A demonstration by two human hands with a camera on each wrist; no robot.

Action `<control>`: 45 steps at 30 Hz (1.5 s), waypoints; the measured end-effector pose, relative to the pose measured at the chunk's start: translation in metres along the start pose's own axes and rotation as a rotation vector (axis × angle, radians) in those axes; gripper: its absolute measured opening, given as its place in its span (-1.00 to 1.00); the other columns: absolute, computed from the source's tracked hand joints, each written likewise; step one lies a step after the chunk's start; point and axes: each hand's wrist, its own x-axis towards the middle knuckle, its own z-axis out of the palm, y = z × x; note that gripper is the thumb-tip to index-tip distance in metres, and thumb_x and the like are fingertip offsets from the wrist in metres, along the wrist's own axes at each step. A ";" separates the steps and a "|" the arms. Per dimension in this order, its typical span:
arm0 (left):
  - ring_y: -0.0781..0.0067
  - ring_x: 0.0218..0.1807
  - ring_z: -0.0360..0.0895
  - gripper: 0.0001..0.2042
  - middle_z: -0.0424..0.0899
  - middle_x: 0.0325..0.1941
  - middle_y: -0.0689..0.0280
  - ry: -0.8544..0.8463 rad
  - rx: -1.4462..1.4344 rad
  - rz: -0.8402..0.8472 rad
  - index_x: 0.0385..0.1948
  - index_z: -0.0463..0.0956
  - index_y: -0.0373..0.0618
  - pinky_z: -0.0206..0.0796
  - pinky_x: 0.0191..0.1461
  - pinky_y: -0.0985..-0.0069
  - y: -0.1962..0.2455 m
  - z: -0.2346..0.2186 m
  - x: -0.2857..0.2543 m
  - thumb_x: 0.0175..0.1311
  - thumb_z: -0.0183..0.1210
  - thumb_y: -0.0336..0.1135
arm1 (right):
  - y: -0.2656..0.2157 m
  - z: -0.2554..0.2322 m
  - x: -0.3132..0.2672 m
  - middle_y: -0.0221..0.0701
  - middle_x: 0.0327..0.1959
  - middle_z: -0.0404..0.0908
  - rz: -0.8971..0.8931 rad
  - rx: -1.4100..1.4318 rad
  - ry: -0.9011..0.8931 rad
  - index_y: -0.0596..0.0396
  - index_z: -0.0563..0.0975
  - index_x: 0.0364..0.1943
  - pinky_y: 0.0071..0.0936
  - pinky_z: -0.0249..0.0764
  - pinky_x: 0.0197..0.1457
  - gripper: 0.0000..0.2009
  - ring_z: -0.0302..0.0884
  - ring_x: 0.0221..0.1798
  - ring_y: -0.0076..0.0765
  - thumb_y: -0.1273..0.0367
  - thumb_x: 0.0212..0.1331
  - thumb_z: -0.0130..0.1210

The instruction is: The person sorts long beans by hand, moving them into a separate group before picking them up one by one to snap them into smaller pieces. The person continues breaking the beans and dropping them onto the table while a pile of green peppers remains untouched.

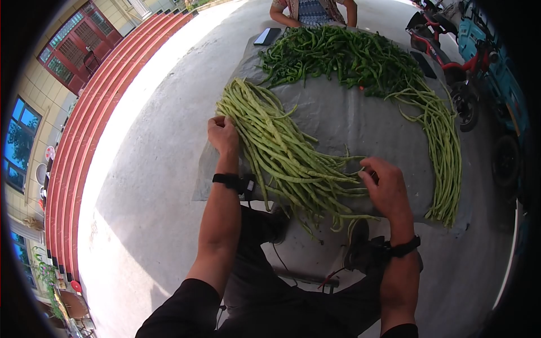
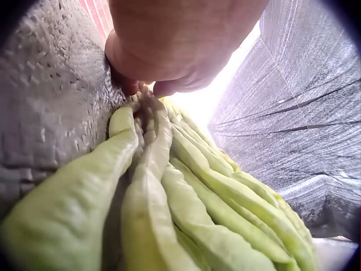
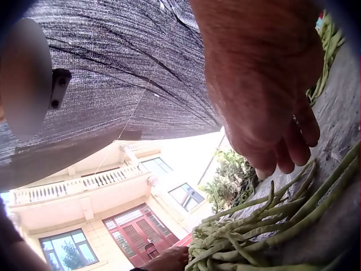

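A large bundle of pale green long beans point(image 1: 282, 135) lies slantwise over the near left part of a grey sheet point(image 1: 332, 121). My left hand point(image 1: 224, 135) is at the bundle's left edge near its upper end. In the left wrist view, its thumb and fingers point(image 2: 163, 86) pinch the gathered stem ends of some beans point(image 2: 197, 197). At the other end my right hand point(image 1: 387, 183) hangs with loosely bent fingers, its fingertips right at the loose bean tips. The right wrist view shows several bean ends point(image 3: 265, 209) just below these fingers, none between them.
Green peppers point(image 1: 338, 53) are heaped at the far side, before a seated person point(image 1: 315, 11). A smaller row of long beans point(image 1: 442, 152) lies at the right. Phones point(image 1: 267, 36) lie by the peppers. Parked electric vehicles point(image 1: 479, 67) stand right, red steps point(image 1: 107, 101) left.
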 end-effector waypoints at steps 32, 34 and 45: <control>0.24 -0.17 0.68 -0.78 0.78 -0.17 0.16 -0.019 0.013 -0.021 -0.09 0.66 -0.29 0.54 0.03 0.28 -0.051 0.013 0.034 0.41 0.35 -0.31 | 0.129 -0.107 -0.054 -0.17 -0.04 0.61 0.544 -0.578 0.484 0.07 0.61 -0.03 0.04 0.51 0.16 -0.70 0.58 0.12 0.17 0.41 0.19 0.42; 0.25 -0.17 0.68 -0.78 0.78 -0.18 0.16 -0.016 0.006 -0.044 -0.10 0.66 -0.29 0.54 0.02 0.29 -0.045 0.012 0.031 0.41 0.35 -0.32 | 0.138 -0.112 -0.061 -0.18 -0.05 0.61 0.579 -0.621 0.500 0.06 0.61 -0.04 0.04 0.51 0.17 -0.69 0.58 0.13 0.15 0.40 0.16 0.44; 0.46 -0.21 0.54 -0.81 0.67 -0.19 0.31 0.120 -0.158 0.082 -0.05 0.64 -0.25 0.46 -0.08 0.43 0.020 -0.015 0.006 0.44 0.32 -0.36 | 0.168 -0.109 -0.060 -0.16 -0.22 0.65 0.613 -0.722 0.456 0.05 0.59 -0.23 0.05 0.53 0.09 -0.81 0.65 -0.02 0.14 0.48 0.07 0.33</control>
